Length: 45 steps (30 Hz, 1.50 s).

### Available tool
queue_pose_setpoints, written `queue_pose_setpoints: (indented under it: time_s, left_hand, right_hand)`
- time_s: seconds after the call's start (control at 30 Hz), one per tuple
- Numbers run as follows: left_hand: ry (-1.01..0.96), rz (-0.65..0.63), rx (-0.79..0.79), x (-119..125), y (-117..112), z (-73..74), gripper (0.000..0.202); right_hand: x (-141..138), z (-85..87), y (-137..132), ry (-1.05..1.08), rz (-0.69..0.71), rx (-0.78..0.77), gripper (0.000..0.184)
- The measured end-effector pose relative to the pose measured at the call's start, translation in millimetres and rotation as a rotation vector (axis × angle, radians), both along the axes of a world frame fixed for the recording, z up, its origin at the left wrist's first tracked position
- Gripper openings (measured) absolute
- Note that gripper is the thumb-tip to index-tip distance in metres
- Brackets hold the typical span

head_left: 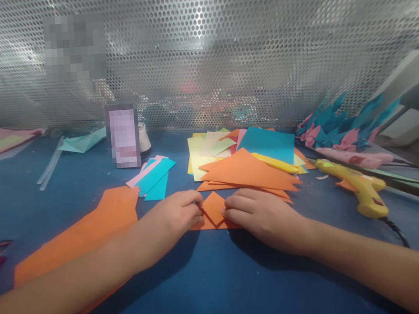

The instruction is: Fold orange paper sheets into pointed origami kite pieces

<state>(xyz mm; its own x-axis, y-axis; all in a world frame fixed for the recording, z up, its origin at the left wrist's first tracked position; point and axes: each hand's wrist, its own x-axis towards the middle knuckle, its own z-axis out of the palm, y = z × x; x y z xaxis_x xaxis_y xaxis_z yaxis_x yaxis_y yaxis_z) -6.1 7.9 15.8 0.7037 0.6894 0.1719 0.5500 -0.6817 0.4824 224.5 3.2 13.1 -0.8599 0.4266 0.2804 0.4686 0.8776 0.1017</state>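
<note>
A small folded orange paper piece (213,209) lies on the blue table between my hands. My left hand (174,217) has its fingers curled and pinches the piece's left edge. My right hand (260,215) presses its bent fingers on the right edge. Just behind them lies a stack of folded orange triangles (248,171). A long orange sheet (92,227) lies under my left forearm.
A pile of coloured paper squares (266,143) sits behind the triangles. Cyan and pink strips (153,177) lie left of it. A yellow glue gun (358,185) rests at right, folded teal and pink paper shapes (336,124) behind it. A perforated metal screen (202,52) walls the back.
</note>
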Motion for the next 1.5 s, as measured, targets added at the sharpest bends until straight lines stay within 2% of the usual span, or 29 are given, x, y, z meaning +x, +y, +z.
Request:
queue_pose_setpoints:
  time_s: [0.1, 0.33, 0.67, 0.93, 1.23, 1.43, 1.5]
  left_hand:
    - [0.062, -0.061, 0.056, -4, -1, -1.2, 0.022]
    - [0.136, -0.094, 0.154, -8, 0, -7.2, 0.016]
    - [0.138, -0.083, 0.126, -6, -6, 1.6, 0.026]
    - [0.159, -0.078, 0.119, -5, -6, 1.7, 0.017]
    - [0.082, 0.011, 0.112, -6, -2, -14.0, 0.017]
    - [0.045, 0.139, -0.047, -1, -1, -8.5, 0.027]
    - [0.051, 0.134, -0.041, -1, -1, -7.7, 0.027]
  right_hand:
    - [0, 1.0, 0, -0.026, 0.009, -0.014, 0.030]
    - [2, 1.0, -2, -0.005, 0.007, 0.007, 0.031]
    - [3, 0.6, -1, -0.018, 0.034, 0.005, 0.030]
    - [4, -0.2, -3, -0.098, 0.032, 0.061, 0.028]
    - [2, 1.7, -4, -0.058, 0.046, -0.048, 0.032]
    - [2, 1.6, -5, -0.089, 0.066, -0.039, 0.033]
    - [1, 2.4, -5, -0.126, 0.088, -0.039, 0.034]
